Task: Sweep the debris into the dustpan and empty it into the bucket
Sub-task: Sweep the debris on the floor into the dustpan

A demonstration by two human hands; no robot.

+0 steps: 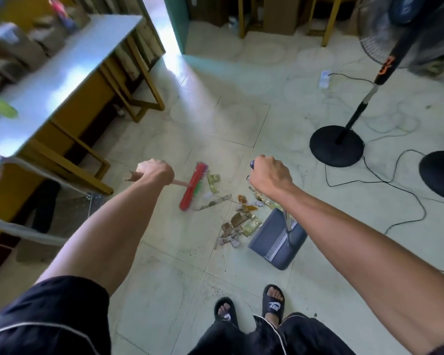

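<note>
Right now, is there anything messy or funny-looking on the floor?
Yes. Torn wrappers and scraps lie scattered on the tiles between the red broom head and the grey dustpan, none inside it yet. Black fan cords also snake loosely across the floor on the right.

Both arms reach forward, left hand (156, 171) and right hand (269, 176) fisted.
</note>
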